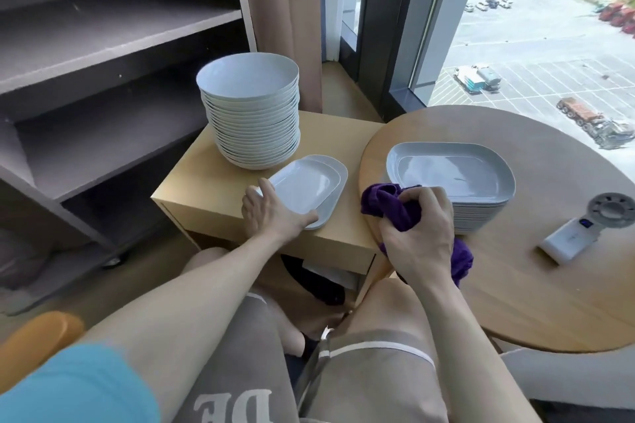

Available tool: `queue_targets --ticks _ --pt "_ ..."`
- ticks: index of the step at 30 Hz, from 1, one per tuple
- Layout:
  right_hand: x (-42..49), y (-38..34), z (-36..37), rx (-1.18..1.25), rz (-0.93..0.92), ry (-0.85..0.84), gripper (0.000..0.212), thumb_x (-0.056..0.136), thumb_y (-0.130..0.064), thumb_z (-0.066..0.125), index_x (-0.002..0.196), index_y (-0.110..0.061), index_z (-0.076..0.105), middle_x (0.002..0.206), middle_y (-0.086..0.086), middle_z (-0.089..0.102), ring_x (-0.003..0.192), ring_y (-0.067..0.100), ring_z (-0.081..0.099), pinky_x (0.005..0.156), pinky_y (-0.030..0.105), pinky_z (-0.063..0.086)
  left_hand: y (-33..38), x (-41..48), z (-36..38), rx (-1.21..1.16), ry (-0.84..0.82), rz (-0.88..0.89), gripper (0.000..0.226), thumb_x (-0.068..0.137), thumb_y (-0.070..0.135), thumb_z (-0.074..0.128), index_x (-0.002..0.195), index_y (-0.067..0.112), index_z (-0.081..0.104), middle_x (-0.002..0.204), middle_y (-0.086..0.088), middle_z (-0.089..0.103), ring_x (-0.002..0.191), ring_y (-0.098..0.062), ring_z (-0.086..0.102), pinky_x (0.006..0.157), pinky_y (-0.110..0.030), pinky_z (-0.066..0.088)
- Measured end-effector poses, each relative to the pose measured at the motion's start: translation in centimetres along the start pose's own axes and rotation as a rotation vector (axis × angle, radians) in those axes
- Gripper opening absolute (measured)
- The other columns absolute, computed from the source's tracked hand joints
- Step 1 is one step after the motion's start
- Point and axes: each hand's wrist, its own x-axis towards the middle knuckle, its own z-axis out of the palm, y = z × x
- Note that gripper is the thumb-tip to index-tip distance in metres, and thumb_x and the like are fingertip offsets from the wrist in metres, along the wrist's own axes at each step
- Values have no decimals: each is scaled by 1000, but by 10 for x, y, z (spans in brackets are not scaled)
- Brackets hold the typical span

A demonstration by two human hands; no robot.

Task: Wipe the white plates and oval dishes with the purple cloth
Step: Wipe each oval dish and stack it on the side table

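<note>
Two white oval dishes [305, 187] lie stacked on the small wooden side table [206, 189]. My left hand [271, 213] grips the near edge of the top dish, thumb on its rim. My right hand [421, 227] clutches the bunched purple cloth [385, 203] over the near left edge of the round table [515, 302]. Just behind that hand stands a stack of several white oval dishes [453, 170]. A tall stack of round white plates [251, 113] stands at the back of the side table.
A small white handheld fan [580, 228] lies on the round table to the right. Dark empty shelves [103, 62] stand at the left, a curtain [281, 10] and a large window [532, 27] behind. My knees are below the tables.
</note>
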Motion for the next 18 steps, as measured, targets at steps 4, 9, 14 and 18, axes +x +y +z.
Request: queue_targets --ticks 4,9,14,18 --pt "1 2 1 -5 14 -13 26 68 -28 64 89 -38 52 99 -19 48 103 15 49 81 11 33 9 -4 13 42 2 -14 103 45 79 68 119 16 33 124 -12 43 120 -34 42 108 -42 35" --pt "3 2 2 -5 20 -24 25 69 -28 65 90 -35 53 100 -16 50 102 14 48 80 10 32 12 -2 31 87 -44 -28 105 57 82 67 130 15 31 134 -14 42 130 -36 39 114 -45 32" --pt "5 1 3 3 30 -37 23 69 -26 65 90 -31 56 101 -13 51 105 15 48 82 19 37 5 0 41 72 -28 -4 105 62 83 70 132 17 28 138 -13 39 133 -37 39 116 -45 30" --pt "6 1 4 2 22 -29 23 70 -26 64 92 -28 58 101 -13 51 105 12 47 85 24 38 13 0 47 6 -47 -88 118 55 88 68 139 18 24 142 -13 39 136 -38 37 116 -48 30"
